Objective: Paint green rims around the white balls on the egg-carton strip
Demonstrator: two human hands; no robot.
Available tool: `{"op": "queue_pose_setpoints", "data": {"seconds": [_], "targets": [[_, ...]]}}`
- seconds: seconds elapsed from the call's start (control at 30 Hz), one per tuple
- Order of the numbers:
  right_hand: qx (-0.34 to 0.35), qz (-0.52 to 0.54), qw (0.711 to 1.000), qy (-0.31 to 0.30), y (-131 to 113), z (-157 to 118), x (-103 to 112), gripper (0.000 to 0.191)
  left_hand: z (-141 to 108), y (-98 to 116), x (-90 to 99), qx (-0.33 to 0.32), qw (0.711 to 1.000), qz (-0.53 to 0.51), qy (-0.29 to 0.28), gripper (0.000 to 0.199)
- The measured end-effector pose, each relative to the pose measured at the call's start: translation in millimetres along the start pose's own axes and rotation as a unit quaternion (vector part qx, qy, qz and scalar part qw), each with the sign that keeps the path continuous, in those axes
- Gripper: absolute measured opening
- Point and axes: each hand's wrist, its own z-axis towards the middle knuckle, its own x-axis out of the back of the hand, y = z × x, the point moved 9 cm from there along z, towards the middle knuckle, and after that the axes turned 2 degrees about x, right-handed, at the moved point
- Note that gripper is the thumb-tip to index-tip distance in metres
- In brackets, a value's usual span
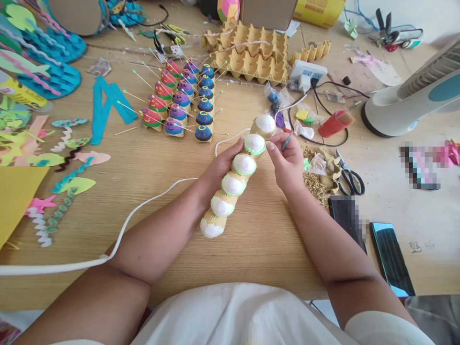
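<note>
A strip of egg carton point(233, 185) slants across the middle of the head view, held above the wooden table. White clay-like caps cover its several bumps, and thin light-green strands ring most of them; no green shows around the farthest cap. My left hand point(226, 160) grips the strip's left side near the far end, its fingers partly hidden beneath. Close to the second cap from the far end, my right hand point(289, 160) is closed, thumb and forefinger pinched at the green strand. A small blue stick point(286, 141) pokes out between its fingers.
Painted egg-carton strips with pins point(178, 112) stand beyond my hands. Paper cut-outs point(77, 158) lie left. A white cable point(143, 206) crosses under my left arm. At right are scissors point(350, 179), a red cup point(336, 123), a phone point(391, 258) and a white appliance point(406, 96).
</note>
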Motion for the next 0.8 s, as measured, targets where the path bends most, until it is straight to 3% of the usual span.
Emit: {"op": "queue_pose_setpoints", "data": {"seconds": [0.27, 0.8], "targets": [[0.001, 0.005, 1.000, 0.009, 0, 0, 1, 0.044, -2, 0, -5.4, 0.010, 1.000, -0.011, -0.014, 0.043], [0.010, -0.017, 1.000, 0.009, -10, -2, 3, 0.041, 2, -1, 1.0, 0.002, 1.000, -0.018, -0.012, 0.041]]}}
